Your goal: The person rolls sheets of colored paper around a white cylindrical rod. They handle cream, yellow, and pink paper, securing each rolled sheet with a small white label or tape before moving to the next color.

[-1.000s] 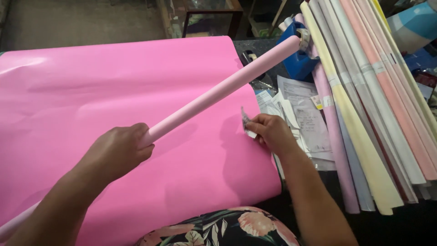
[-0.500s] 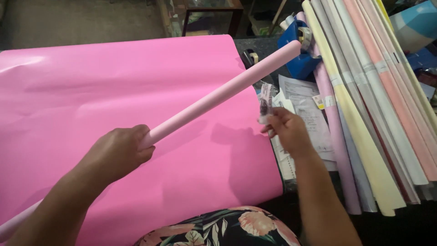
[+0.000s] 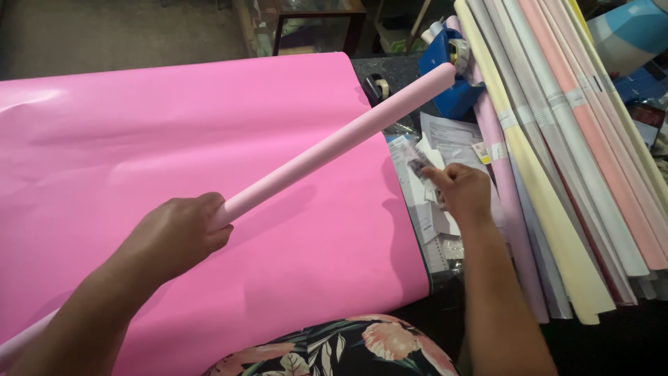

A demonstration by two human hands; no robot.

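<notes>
My left hand [image 3: 174, 237] grips a long pale pink paper roll [image 3: 334, 143] near its middle. The roll slants from the lower left up toward the upper right, held above a large flat pink sheet [image 3: 181, 139]. My right hand [image 3: 463, 191] is over the papers just right of the sheet's edge and pinches a small label or sticker strip [image 3: 417, 163], blurred, with its end pointing toward the roll.
Several rolled sheets in yellow, grey, white and pink [image 3: 557, 153] lie side by side on the right. Loose printed papers [image 3: 449, 136] lie beside the sheet. A blue tape dispenser [image 3: 452, 66] and a tape roll [image 3: 379, 87] sit at the back. Floral fabric [image 3: 348, 348] shows at the bottom.
My right hand lifted from the sheet's right edge with the small strip and moved right over the papers. The left hand and the roll stayed almost still.
</notes>
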